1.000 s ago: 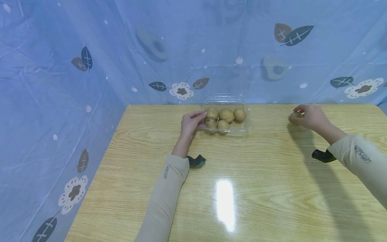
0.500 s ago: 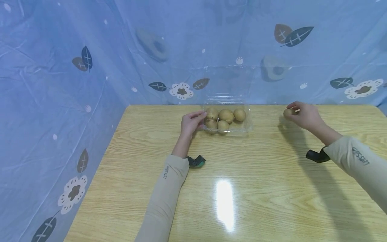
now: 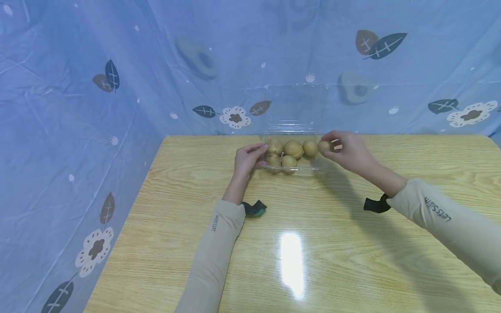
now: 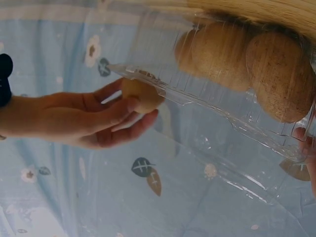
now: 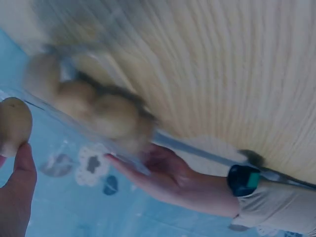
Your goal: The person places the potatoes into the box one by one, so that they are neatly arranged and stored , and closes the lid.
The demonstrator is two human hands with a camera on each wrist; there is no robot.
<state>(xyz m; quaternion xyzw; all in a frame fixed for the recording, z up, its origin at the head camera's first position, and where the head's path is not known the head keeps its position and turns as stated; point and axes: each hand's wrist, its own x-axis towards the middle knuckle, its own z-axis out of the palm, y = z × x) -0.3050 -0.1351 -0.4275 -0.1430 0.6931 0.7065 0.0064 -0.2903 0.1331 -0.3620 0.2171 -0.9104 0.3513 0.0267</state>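
Note:
A clear plastic clamshell box (image 3: 320,164) stands open at the back of the wooden table (image 3: 313,243), with several brown potatoes (image 3: 292,149) inside. My left hand (image 3: 247,158) holds the box's left rim. My right hand (image 3: 346,150) pinches one more potato (image 3: 324,146) at the box's right edge, just above the rim. In the left wrist view the right hand (image 4: 94,121) shows with that potato (image 4: 140,96) at the rim of the box (image 4: 217,118). The right wrist view has the held potato (image 5: 14,126) at the left edge and the left hand (image 5: 168,175) on the box.
Blue patterned sheets (image 3: 78,108) wall the table at the back and left. The box's clear lid (image 3: 295,106) stands up against the back sheet. A lamp glare (image 3: 291,263) lies on the wood near me.
My right hand lifted a potato from the table's back right and carried it left to the box's right edge. The left hand stayed on the box.

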